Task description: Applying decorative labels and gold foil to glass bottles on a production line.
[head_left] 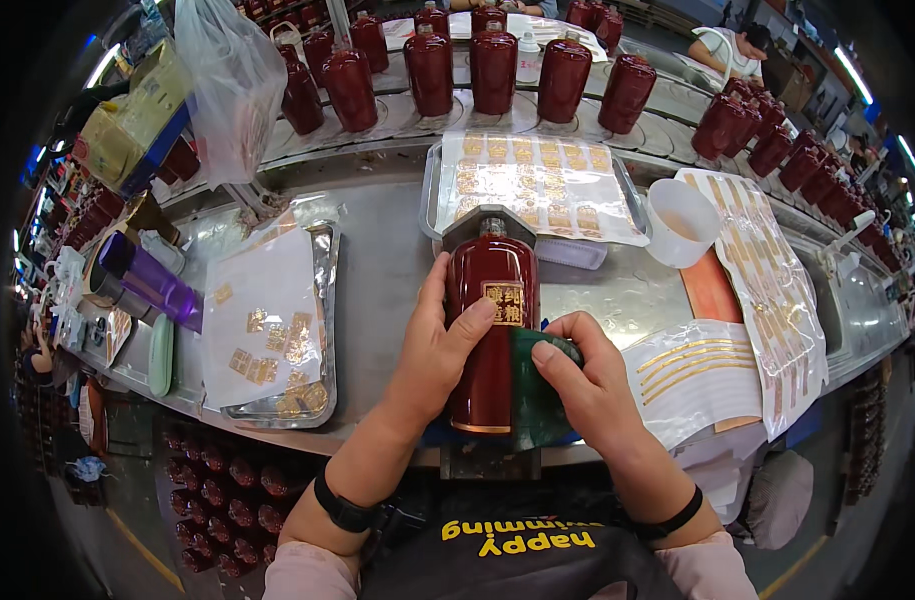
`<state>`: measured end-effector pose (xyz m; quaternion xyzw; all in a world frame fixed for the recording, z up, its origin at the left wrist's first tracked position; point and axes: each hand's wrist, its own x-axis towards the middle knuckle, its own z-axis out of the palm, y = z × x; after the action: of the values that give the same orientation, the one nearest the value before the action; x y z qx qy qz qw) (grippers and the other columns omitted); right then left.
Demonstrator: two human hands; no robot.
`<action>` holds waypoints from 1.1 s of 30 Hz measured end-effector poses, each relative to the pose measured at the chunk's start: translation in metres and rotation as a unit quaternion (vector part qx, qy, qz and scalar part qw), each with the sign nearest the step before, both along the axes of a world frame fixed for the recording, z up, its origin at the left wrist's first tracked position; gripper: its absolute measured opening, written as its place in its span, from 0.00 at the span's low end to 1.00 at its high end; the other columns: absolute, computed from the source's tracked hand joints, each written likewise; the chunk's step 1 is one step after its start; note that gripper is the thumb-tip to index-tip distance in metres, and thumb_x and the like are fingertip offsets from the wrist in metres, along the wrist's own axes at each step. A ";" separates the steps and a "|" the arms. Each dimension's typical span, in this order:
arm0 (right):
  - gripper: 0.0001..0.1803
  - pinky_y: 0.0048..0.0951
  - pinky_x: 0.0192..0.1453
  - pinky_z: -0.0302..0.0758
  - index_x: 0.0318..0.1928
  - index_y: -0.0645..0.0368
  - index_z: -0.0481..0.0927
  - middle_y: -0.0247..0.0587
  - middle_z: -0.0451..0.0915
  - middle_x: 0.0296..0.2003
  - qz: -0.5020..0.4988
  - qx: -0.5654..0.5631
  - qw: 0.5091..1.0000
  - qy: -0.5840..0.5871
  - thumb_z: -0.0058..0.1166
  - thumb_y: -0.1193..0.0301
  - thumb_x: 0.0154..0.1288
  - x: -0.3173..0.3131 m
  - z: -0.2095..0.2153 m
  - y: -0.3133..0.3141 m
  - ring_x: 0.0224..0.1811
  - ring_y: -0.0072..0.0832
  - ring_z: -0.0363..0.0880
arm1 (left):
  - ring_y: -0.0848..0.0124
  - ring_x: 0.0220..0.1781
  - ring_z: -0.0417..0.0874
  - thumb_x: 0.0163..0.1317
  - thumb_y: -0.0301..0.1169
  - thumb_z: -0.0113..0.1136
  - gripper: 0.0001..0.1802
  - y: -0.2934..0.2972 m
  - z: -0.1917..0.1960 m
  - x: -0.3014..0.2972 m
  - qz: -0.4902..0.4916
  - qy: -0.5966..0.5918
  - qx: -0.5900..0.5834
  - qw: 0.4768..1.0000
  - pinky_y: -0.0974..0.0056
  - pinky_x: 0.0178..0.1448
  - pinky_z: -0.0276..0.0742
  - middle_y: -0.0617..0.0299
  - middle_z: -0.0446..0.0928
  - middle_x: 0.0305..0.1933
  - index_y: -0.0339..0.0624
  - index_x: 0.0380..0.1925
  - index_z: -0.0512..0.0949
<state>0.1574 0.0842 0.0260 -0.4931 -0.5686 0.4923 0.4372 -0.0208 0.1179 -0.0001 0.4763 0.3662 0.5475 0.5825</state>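
A glossy dark red bottle [492,262] lies in front of me, its neck pointing away, in a dark cradle [465,226]. My left hand [435,350] is closed round the bottle's left side, its thumb at the edge of a gold decal [509,304] on the bottle's face. My right hand [589,378] pinches a dark green cloth-like piece [539,405] between thumb and fingers. That green piece hangs against the bottle's lower right side. The right fingertips behind it are partly hidden.
Behind the bottle, a tray [432,190] carries a sheet of gold decals [522,185]. A white cup [682,222] and gold strip sheets [752,270] lie right; a decal tray [329,375] and purple bottle [149,280] left. Red bottles [492,70] line the conveyor; a co-worker [729,50] sits beyond.
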 end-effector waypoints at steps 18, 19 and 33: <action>0.12 0.31 0.36 0.73 0.41 0.64 0.72 0.46 0.77 0.27 -0.005 0.022 0.999 -0.046 0.53 0.67 0.68 -0.011 0.003 0.009 0.29 0.28 0.74 | 0.65 0.66 0.67 0.67 0.39 0.58 0.44 0.011 -0.002 -0.009 0.002 0.009 -0.007 1.000 0.65 0.69 0.62 0.45 0.64 0.66 0.20 0.69 0.47; 0.12 0.31 0.36 0.73 0.41 0.64 0.72 0.46 0.77 0.27 -0.006 0.019 0.999 -0.046 0.53 0.67 0.68 -0.013 0.004 0.010 0.29 0.28 0.74 | 0.65 0.66 0.67 0.67 0.39 0.58 0.44 0.012 -0.002 -0.011 0.002 0.009 -0.009 1.000 0.65 0.69 0.62 0.45 0.64 0.66 0.20 0.69 0.47; 0.12 0.27 0.37 0.72 0.42 0.64 0.72 0.40 0.76 0.29 0.010 0.008 1.000 0.004 0.54 0.67 0.68 -0.016 -0.002 0.009 0.32 0.22 0.72 | 0.69 0.64 0.69 0.64 0.37 0.60 0.43 0.011 -0.002 -0.016 0.021 0.074 0.002 0.997 0.64 0.68 0.63 0.53 0.66 0.64 0.29 0.70 0.50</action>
<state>0.1419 0.0932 0.0245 -0.4818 -0.5758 0.4940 0.4386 -0.0371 0.1286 -0.0021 0.5089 0.4173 0.5237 0.5409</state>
